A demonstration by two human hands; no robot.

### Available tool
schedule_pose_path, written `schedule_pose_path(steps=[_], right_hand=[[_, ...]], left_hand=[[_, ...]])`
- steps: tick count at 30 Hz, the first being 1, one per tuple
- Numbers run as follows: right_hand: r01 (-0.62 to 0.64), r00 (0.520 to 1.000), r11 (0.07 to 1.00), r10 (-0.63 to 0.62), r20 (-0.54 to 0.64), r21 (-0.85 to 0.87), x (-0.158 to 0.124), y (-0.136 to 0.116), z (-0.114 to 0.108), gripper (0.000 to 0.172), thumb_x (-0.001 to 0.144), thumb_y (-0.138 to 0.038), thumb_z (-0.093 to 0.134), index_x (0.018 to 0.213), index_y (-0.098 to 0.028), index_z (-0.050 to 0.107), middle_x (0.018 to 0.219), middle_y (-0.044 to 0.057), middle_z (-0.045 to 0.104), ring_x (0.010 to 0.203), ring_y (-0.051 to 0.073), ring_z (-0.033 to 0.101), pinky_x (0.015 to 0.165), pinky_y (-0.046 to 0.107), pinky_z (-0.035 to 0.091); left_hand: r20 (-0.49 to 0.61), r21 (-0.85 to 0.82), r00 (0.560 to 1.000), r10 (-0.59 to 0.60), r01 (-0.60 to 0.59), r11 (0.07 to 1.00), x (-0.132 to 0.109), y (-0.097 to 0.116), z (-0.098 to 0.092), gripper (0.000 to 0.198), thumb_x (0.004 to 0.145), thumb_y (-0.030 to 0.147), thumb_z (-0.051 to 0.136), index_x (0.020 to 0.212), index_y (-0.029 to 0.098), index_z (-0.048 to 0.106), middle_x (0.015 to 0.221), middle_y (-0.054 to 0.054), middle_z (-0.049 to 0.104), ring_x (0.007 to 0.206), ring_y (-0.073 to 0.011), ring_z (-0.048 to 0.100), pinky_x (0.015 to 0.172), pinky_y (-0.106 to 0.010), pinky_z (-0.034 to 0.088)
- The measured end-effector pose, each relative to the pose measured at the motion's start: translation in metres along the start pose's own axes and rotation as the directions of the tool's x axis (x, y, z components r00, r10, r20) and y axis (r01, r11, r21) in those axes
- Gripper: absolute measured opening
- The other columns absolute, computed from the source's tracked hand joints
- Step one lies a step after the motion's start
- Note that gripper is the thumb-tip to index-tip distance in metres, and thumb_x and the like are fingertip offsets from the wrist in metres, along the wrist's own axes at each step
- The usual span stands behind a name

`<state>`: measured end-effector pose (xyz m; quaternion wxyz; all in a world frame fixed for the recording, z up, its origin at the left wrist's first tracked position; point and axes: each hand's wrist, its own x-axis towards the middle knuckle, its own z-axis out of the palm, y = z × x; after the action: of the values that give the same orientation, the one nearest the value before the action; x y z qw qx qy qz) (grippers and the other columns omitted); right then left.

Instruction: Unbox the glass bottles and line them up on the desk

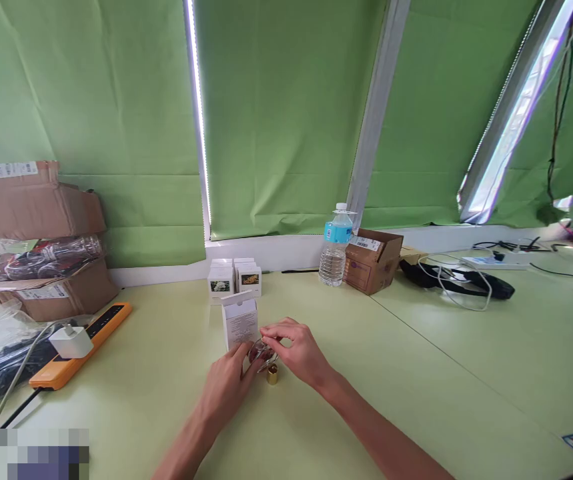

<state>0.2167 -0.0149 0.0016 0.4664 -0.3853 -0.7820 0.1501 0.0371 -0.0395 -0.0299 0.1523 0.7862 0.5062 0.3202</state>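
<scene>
My left hand (226,383) and my right hand (299,350) meet over the pale green table (416,373), both closed round a small clear glass bottle (259,351) held between the fingertips. A small gold cap (272,375) stands on the table just below the bottle, beside my right hand. Directly behind the hands stands an open white carton (239,321) with its flap up. Farther back sits a cluster of small white boxes (235,277) with flower pictures.
A water bottle (335,245) and an open brown box (373,259) stand at the back. Black cables and a strap (459,280) lie to the right. An orange power strip (83,343) with a white charger, plastic bags and stacked cardboard boxes (41,233) fill the left side.
</scene>
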Motion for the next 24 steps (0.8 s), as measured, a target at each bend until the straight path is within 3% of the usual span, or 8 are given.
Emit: schedule_pose_path(steps=[5, 12, 19, 24], right_hand=[[0.127, 0.991, 0.979, -0.119, 0.064, -0.159, -0.0008, -0.0007, -0.0002, 0.025, 0.093, -0.022, 0.049, 0.098, -0.026, 0.072, 0.098, 0.002, 0.073, 0.083, 0.020, 0.062, 0.075, 0.035, 0.052], [0.156, 0.986, 0.960, -0.138, 0.090, -0.232, -0.0041, 0.0011, 0.0034, 0.029, 0.096, -0.022, 0.043, 0.109, -0.025, 0.069, 0.103, 0.004, 0.072, 0.088, 0.022, 0.061, 0.080, 0.037, 0.051], [-0.008, 1.000, 1.000, 0.009, -0.004, 0.024, -0.0054, 0.0038, 0.0028, 0.016, 0.090, -0.025, 0.056, 0.093, -0.025, 0.072, 0.093, 0.003, 0.073, 0.087, 0.019, 0.065, 0.081, 0.033, 0.053], [0.018, 0.999, 1.000, -0.018, -0.028, 0.015, -0.0080, 0.0059, 0.0043, 0.019, 0.090, -0.024, 0.057, 0.104, -0.025, 0.071, 0.091, 0.003, 0.072, 0.083, 0.018, 0.065, 0.076, 0.031, 0.055]], left_hand=[[0.003, 0.015, 1.000, 0.002, -0.003, 1.000, -0.0006, 0.0004, -0.0006, 0.026, 0.096, 0.042, 0.038, 0.108, 0.028, 0.055, 0.097, 0.001, 0.067, 0.062, -0.0127, 0.059, 0.057, -0.023, 0.041], [0.008, 0.013, 1.000, 0.000, 0.000, 1.000, -0.0005, -0.0012, 0.0002, 0.024, 0.096, 0.040, 0.038, 0.106, 0.028, 0.055, 0.098, 0.001, 0.066, 0.062, -0.0127, 0.058, 0.058, -0.023, 0.041], [0.003, -0.003, 1.000, 0.016, -0.016, 1.000, -0.0016, 0.0002, -0.0010, 0.023, 0.096, 0.039, 0.038, 0.107, 0.028, 0.056, 0.098, 0.001, 0.066, 0.060, -0.0118, 0.058, 0.057, -0.022, 0.041], [0.005, -0.002, 1.000, 0.019, -0.019, 1.000, -0.0020, 0.0009, -0.0029, 0.023, 0.096, 0.038, 0.038, 0.105, 0.027, 0.056, 0.100, 0.001, 0.066, 0.062, -0.0119, 0.059, 0.057, -0.022, 0.041]])
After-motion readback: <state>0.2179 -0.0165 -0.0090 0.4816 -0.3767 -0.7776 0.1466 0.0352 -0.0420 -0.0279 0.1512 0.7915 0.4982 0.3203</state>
